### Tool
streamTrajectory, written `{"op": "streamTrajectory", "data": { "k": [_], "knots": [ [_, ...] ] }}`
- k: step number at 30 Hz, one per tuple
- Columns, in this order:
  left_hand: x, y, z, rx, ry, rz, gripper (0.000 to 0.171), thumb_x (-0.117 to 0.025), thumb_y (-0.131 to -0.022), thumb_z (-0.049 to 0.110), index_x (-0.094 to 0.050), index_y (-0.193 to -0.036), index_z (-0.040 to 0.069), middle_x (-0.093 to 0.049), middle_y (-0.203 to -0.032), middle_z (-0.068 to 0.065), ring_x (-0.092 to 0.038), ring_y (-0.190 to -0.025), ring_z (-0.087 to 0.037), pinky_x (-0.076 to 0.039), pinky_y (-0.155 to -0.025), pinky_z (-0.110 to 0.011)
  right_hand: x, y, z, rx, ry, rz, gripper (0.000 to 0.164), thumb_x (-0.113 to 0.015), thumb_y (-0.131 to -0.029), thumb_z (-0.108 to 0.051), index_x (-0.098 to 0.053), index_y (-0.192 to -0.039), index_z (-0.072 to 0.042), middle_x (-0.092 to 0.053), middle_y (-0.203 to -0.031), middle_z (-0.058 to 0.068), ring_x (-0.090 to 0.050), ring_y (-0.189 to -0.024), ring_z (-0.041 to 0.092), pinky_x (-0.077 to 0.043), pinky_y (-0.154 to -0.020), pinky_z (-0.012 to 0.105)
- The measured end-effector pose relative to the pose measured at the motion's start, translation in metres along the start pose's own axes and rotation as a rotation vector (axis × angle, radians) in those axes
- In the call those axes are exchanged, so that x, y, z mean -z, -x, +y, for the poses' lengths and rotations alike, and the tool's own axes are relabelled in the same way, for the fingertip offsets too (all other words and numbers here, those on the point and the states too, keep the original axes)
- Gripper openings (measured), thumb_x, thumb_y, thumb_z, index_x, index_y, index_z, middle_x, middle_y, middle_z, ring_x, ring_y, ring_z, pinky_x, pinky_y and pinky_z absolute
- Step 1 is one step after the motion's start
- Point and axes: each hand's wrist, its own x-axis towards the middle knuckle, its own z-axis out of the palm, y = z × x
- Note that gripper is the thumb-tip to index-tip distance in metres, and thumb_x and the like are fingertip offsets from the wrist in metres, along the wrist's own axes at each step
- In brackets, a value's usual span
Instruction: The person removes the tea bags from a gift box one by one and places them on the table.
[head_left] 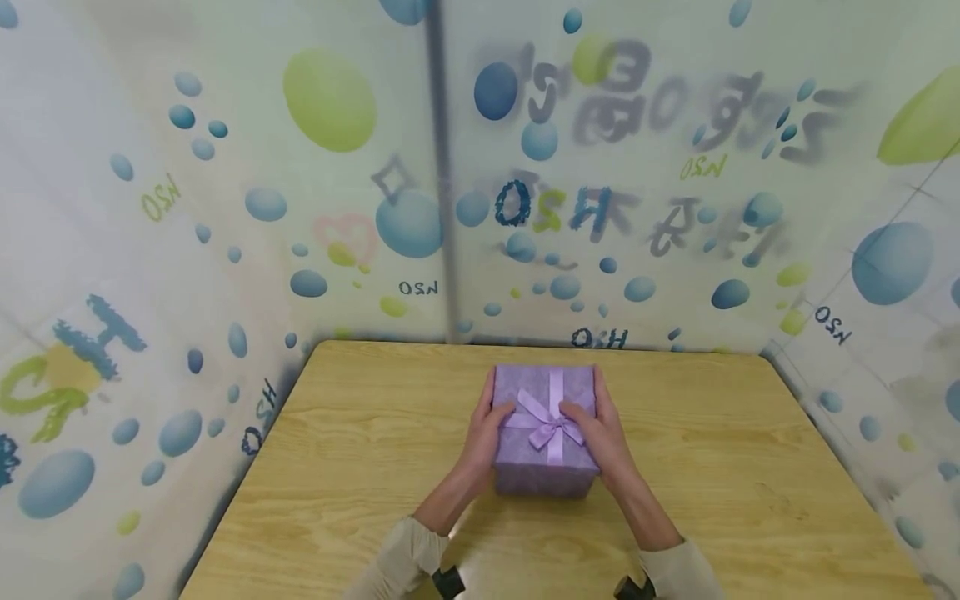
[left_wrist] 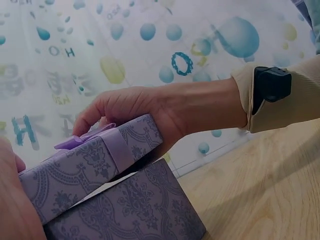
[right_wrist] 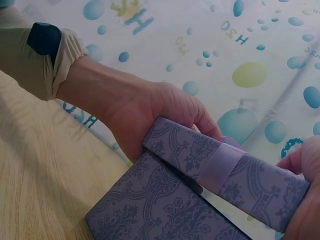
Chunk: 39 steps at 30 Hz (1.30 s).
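A purple gift box with a floral pattern stands on the table, its lid [head_left: 528, 383] tied with a lilac ribbon bow [head_left: 552, 429]. My left hand [head_left: 480, 433] grips the lid's left side, thumb on top near the ribbon. On the opposite side my right hand [head_left: 606, 437] holds the lid, its thumb touching the bow. In the left wrist view, the lid [left_wrist: 67, 182] is tilted and a gap parts it from the box base [left_wrist: 140, 205]. The right wrist view shows the same gap above the base [right_wrist: 155, 200]. What is inside the box stays hidden.
The wooden table [head_left: 360, 417] extends around the box. White curtain walls [head_left: 225, 50] printed with blue and green bubbles enclose its back and sides. Dark devices [head_left: 448, 582] are strapped at both beige sleeves [head_left: 408, 554].
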Motion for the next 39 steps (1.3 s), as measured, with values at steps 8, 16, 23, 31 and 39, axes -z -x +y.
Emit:
{"op": "streamTrajectory", "data": {
  "k": [8,16,23,31,39],
  "knots": [
    [0.008,-0.001,0.011,0.01,0.046,0.038,0.075,-0.055,-0.1,0.022,-0.025,-0.168,0.029,-0.014,-0.175,-0.004,-0.004,-0.161,-0.031,-0.004,-0.126,-0.059,-0.005,0.003,-0.004,0.117,0.032,-0.08,0.097,-0.06,-0.104,-0.027,0.012,-0.167,-0.016,0.014,-0.175,0.003,0.015,-0.16,0.023,0.006,-0.127,0.052],
    [0.021,-0.007,0.021,0.006,0.065,0.063,0.07,-0.054,-0.101,0.02,-0.031,-0.166,0.03,-0.019,-0.174,0.001,-0.008,-0.161,-0.027,-0.006,-0.126,-0.056,-0.018,0.01,-0.001,0.198,0.015,-0.123,0.102,-0.067,-0.099,-0.022,0.008,-0.167,-0.007,0.012,-0.175,0.012,0.013,-0.16,0.028,0.005,-0.126,0.053],
    [0.035,-0.005,0.025,-0.024,0.054,0.099,0.068,-0.055,-0.101,0.017,-0.034,-0.166,0.022,-0.024,-0.173,-0.003,-0.014,-0.16,-0.026,-0.01,-0.127,-0.05,-0.028,0.014,0.007,0.227,-0.004,-0.185,0.103,-0.067,-0.099,-0.02,0.01,-0.166,-0.006,0.015,-0.174,0.011,0.016,-0.159,0.027,0.007,-0.126,0.053],
    [0.056,0.008,0.027,-0.044,0.105,0.2,0.063,-0.058,-0.1,0.01,-0.044,-0.161,0.017,-0.034,-0.169,-0.004,-0.024,-0.157,-0.025,-0.019,-0.126,-0.046,-0.042,0.025,0.007,0.253,-0.001,-0.303,0.102,-0.065,-0.102,-0.02,0.012,-0.166,-0.01,0.015,-0.174,0.007,0.014,-0.16,0.028,0.003,-0.126,0.055],
    [0.071,0.012,0.031,-0.048,0.11,0.249,0.058,-0.054,-0.098,0.007,-0.05,-0.156,0.01,-0.045,-0.162,-0.008,-0.033,-0.152,-0.022,-0.022,-0.124,-0.043,-0.056,0.028,0.006,0.28,-0.008,-0.294,0.103,-0.068,-0.1,-0.019,0.008,-0.167,-0.009,0.01,-0.175,0.009,0.011,-0.16,0.03,0.002,-0.126,0.056]
  ]
}}
